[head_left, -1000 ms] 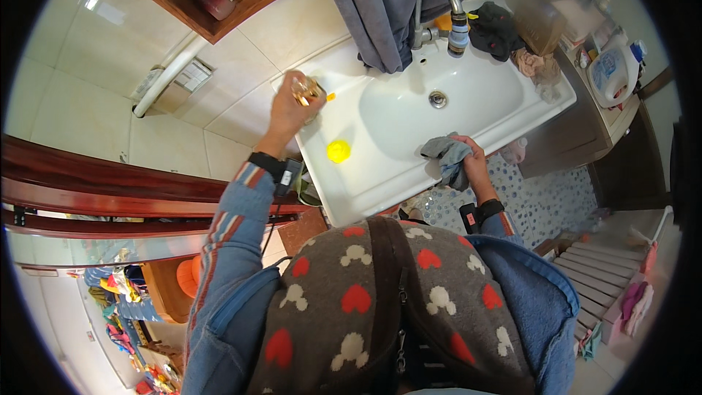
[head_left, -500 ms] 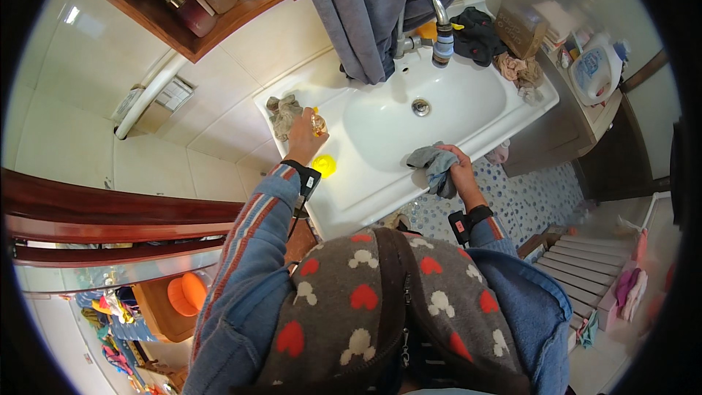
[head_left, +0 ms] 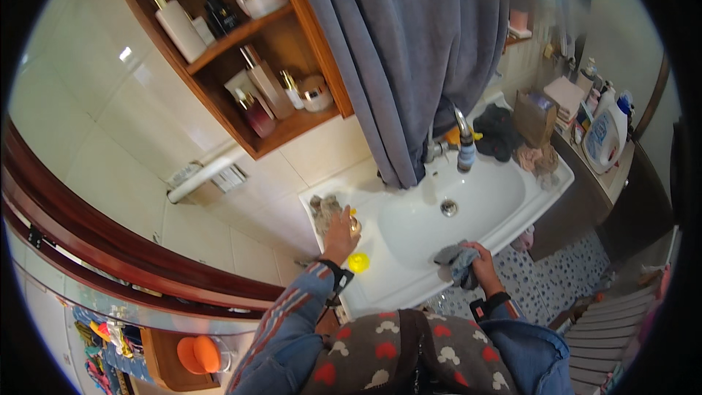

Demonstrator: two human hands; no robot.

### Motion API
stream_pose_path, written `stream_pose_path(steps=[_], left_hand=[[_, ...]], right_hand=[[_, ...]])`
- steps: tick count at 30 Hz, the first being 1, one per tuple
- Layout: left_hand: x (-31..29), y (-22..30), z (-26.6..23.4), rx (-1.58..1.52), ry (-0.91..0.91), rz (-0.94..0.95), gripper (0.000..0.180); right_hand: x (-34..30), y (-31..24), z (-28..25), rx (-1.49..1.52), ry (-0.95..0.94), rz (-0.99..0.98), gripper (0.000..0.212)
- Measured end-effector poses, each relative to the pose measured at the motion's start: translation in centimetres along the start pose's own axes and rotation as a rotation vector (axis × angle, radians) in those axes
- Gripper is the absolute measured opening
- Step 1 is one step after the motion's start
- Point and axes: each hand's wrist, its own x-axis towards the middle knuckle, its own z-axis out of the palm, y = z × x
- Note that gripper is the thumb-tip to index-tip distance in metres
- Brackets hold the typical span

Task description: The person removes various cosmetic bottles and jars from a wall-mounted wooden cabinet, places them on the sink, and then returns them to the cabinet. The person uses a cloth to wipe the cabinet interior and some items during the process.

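Observation:
My left hand [head_left: 338, 238] is closed around a small, shiny amber-and-clear object [head_left: 355, 226] with a bit of yellow at its far end; its kind is too small to make out. This hand is over the left ledge of the white sink [head_left: 398, 298]. Just beyond its fingers lies a crumpled grey-brown cloth [head_left: 327, 212]. A bright yellow round piece [head_left: 358, 262] sits on the ledge beside my wrist. At the sink's front rim my right hand [head_left: 484, 267] grips a bunched grey-blue cloth [head_left: 459, 260], which hangs partly over the edge.
Behind the basin stands a faucet [head_left: 463, 148], with a grey curtain [head_left: 409, 66] beside it. A dark cloth [head_left: 495, 132] and beige cloths [head_left: 537, 159] lie on the right rim. A white detergent jug [head_left: 605, 135] stands on the right cabinet. Upper left hangs a wooden shelf [head_left: 300, 121] with bottles.
The view has tilted up, so the sink appears lower and more of the shelf and curtain shows. Both hands keep their holds in nearly the same places over the sink.

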Motion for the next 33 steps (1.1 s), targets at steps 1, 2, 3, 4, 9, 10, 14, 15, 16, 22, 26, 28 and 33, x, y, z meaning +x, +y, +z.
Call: stream_pose_path(steps=[1, 2, 3, 4, 9, 10, 14, 15, 16, 22, 26, 28, 33], left_hand=[[0.1, 1.1, -1.6, 0.041, 0.028, 0.039, 0.092], [1.0, 2.1, -3.6, 0.055, 0.091, 0.09, 0.088], [1.6, 3.4, -5.8, 0.068, 0.149, 0.139, 0.084], [1.8, 5.0, -8.0, 0.063, 0.171, 0.152, 0.08], [7.9, 13.0, -23.7, -0.145, 0.638, 0.305, 0.065], [10.0, 14.5, -27.2, -0.234, 0.745, 0.436, 0.065], [15.7, 19.2, -38.5, -0.067, 0.975, 0.585, 0.066], [17.4, 19.9, -40.6, 0.001, 1.002, 0.61, 0.07], [18.9, 20.2, -42.2, 0.011, 0.973, 0.579, 0.076], [25.8, 17.0, -45.3, 0.166, 0.727, 0.444, 0.09], [27.9, 15.8, -45.9, 0.227, 0.699, 0.416, 0.087], [27.9, 16.4, -45.5, 0.134, 0.683, 0.403, 0.069], [26.3, 19.2, -45.2, -0.351, 0.556, 0.253, 0.064]], right_hand=[[0.0, 0.0, 0.0, 0.004, 0.004, 0.007, 0.026], [0.1, 0.1, 0.0, -0.005, 0.02, 0.027, 0.027], [0.1, 0.1, 0.1, 0.008, 0.002, 0.007, 0.028], [0.1, 0.2, 0.1, -0.002, 0.023, 0.033, 0.028], [0.4, 0.3, 0.1, 0.029, 0.009, 0.022, 0.03], [0.4, 0.3, 0.1, 0.026, 0.003, 0.007, 0.03], [0.3, 0.6, -0.2, 0.011, -0.005, -0.014, 0.035], [0.1, 0.8, -0.2, -0.005, 0.005, -0.007, 0.036], [0.2, 0.9, -0.3, -0.004, 0.01, -0.007, 0.037], [0.4, 1.5, -0.1, 0.022, 0.023, -0.043, 0.038], [0.4, 1.4, -0.2, 0.01, 0.014, -0.081, 0.037], [0.4, 1.3, -0.2, 0.004, 0.025, -0.036, 0.038], [0.4, 0.8, 0.0, 0.029, 0.01, -0.013, 0.046]])
